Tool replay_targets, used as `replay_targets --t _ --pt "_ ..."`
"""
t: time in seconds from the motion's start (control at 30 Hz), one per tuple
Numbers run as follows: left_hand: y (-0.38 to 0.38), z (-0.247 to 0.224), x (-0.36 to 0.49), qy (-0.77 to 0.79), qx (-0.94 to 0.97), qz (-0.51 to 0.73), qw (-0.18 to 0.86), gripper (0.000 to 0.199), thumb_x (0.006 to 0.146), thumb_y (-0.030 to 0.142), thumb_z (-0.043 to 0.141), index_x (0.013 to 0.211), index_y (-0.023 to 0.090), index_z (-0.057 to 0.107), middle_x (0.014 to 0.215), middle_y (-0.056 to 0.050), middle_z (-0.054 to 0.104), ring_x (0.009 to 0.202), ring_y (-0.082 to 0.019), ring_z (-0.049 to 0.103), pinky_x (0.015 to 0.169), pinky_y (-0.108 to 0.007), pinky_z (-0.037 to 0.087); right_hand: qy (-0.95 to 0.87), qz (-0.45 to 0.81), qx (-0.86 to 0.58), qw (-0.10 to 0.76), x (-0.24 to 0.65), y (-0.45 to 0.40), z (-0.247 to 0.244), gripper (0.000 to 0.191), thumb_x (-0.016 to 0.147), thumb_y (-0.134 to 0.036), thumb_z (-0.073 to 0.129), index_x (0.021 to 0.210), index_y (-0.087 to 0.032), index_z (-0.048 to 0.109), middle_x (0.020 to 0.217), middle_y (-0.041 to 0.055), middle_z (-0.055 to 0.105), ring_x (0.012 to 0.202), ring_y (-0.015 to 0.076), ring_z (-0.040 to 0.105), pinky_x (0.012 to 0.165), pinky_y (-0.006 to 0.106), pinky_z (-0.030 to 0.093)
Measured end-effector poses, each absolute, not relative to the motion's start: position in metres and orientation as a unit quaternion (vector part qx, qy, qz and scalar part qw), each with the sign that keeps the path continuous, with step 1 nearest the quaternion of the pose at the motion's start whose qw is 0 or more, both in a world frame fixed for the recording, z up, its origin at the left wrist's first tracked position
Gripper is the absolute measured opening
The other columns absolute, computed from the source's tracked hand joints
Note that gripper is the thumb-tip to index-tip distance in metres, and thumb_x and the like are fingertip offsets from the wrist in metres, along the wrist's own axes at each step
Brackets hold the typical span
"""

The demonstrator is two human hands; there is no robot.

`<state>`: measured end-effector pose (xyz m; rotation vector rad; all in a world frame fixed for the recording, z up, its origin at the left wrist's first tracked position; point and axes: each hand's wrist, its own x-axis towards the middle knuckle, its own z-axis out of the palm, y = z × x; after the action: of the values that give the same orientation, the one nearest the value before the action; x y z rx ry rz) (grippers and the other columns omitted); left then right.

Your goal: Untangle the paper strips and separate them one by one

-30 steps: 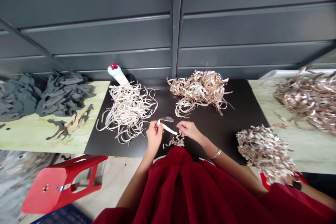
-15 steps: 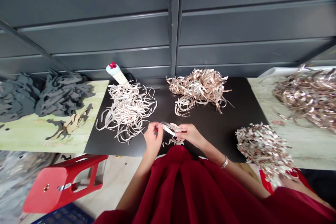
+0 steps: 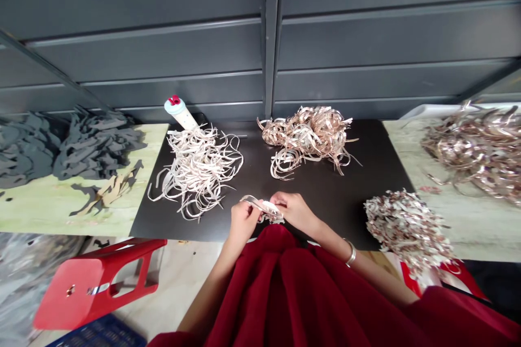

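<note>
Over a black work surface (image 3: 345, 195), both hands (image 3: 243, 219) (image 3: 298, 211) pinch a narrow, curved strip (image 3: 269, 207), whitish with a brownish sheen.

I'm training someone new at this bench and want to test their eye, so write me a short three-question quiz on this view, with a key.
1. True or false: the person's left hand holds a strip.
2. Which pile lies closest to the pale bottle with the light blue lid? A) grey pieces B) cream strips C) coppery strips
3. Fill in: the arm of the right hand wears a silver-coloured ____.

Key: 1. True. 2. B. 3. Bracelet.
</note>
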<state>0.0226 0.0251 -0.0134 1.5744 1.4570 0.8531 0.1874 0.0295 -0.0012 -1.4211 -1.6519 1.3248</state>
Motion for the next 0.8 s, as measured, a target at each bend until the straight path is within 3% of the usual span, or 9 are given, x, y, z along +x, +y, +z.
replay_targets --t 0.33,0.6,0.8 --pt "0.022 0.000 0.018 0.577 0.606 0.338 0.430 0.026 0.074 0.024 0.052 0.050 0.017 0.056 0.040 0.003 0.055 0.039 -0.010 0.051 0.046 -0.020 0.038 -0.819 0.310 -0.411 0.252 0.193 0.021 -0.004 0.017 0.089 -0.008 0.038 0.079 -0.019 0.046 0.076 0.0018 0.054 0.067 0.0144 0.052 0.062 0.024 0.039" --pt "0.018 0.000 0.026 0.567 0.506 0.338 0.555 0.037 0.079 0.039 0.053 0.049 0.017 0.048 0.037 0.004 0.048 0.033 -0.008 0.043 0.041 -0.020 0.034 -0.837 0.297 -0.355 0.292 0.198 0.016 0.001 0.019 0.090 -0.011 0.039 0.077 -0.019 0.050 0.076 0.0031 0.057 0.067 0.0139 0.052 0.062 0.024 0.041" --pt "0.022 0.003 0.019 0.579 0.584 0.355 0.445 0.034 0.080 0.035 0.052 0.051 0.018 0.053 0.047 0.001 0.053 0.046 -0.011 0.051 0.050 -0.022 0.040 -0.687 0.406 -0.435 0.417 0.203 0.018 0.014 0.020 0.091 -0.022 0.041 0.078 -0.018 0.056 0.071 0.0016 0.056 0.063 0.0121 0.053 0.060 0.023 0.042"
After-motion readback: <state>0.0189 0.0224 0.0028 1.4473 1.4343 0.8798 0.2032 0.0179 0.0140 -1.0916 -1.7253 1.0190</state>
